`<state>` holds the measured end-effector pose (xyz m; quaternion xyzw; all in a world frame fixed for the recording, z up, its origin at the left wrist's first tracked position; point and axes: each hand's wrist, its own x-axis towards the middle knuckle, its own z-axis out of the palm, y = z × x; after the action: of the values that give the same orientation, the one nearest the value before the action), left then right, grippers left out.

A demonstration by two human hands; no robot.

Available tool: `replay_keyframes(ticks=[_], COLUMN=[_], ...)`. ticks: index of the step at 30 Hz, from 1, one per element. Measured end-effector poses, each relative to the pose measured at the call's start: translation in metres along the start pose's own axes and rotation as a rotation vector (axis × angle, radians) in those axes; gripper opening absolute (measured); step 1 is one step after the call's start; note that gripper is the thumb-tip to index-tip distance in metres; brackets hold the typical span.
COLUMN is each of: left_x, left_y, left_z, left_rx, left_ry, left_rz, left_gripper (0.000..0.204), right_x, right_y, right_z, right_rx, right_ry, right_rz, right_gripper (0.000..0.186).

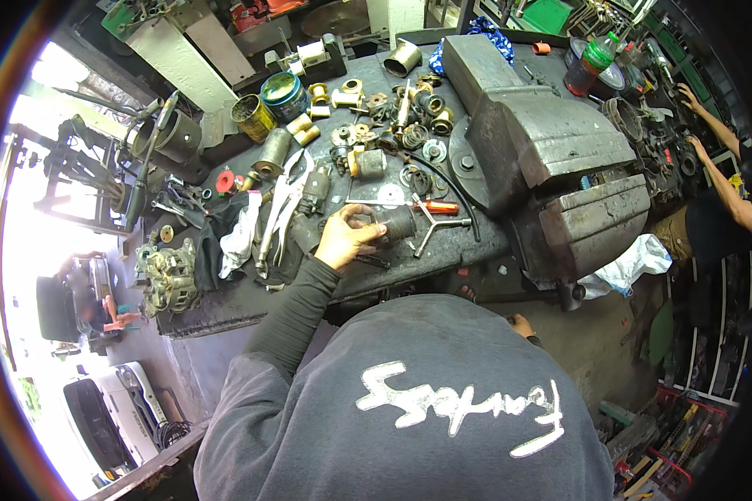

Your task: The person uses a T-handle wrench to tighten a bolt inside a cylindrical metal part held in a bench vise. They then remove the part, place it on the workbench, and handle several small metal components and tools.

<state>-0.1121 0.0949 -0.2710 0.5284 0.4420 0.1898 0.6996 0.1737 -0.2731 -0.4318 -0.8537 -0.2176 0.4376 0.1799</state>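
**Dark cylindrical part gripped at worktop edge**

Locking pliers (282, 209) are laid on the cluttered worktop (226, 301), left of centre. The left hand (345, 238) is closed, fingers grasping a dark cylindrical part (395, 224) near the front edge. A red-handled screwdriver (426, 205) lies just beyond. The bench vise (551, 159) stands further right. The right hand (521, 324) is mostly hidden; its grip cannot be told.

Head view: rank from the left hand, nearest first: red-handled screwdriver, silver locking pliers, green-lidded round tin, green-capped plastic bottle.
From the left hand, which grips a dark cylindrical part:
1. Red-handled screwdriver, just right of the hand on the bench.
2. Silver locking pliers, to its left; close to the screwdriver, but slightly farther.
3. Green-lidded round tin, up at the bench's back left.
4. Green-capped plastic bottle, far back right.
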Motion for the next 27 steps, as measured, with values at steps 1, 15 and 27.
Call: replay_keyframes(ticks=[1,15,27], left_x=[-0.005,-0.041,-0.039], left_y=[0.002,-0.001,0.003], left_z=[-0.001,-0.009,-0.009], left_rx=[-0.196,-0.843,-0.958], left_ry=[-0.014,-0.333,-0.321], left_rz=[-0.091,-0.215,-0.228], left_gripper=[0.042,0.041,0.04], right_x=[-0.002,0.018,0.008], right_y=[-0.004,0.008,-0.008], right_z=[0.0,0.018,0.024], right_rx=[-0.015,-0.117,-0.076], right_ry=[-0.008,-0.042,-0.075], right_rz=[-0.003,-0.111,-0.128], right_gripper=[0.034,0.041,0.034])
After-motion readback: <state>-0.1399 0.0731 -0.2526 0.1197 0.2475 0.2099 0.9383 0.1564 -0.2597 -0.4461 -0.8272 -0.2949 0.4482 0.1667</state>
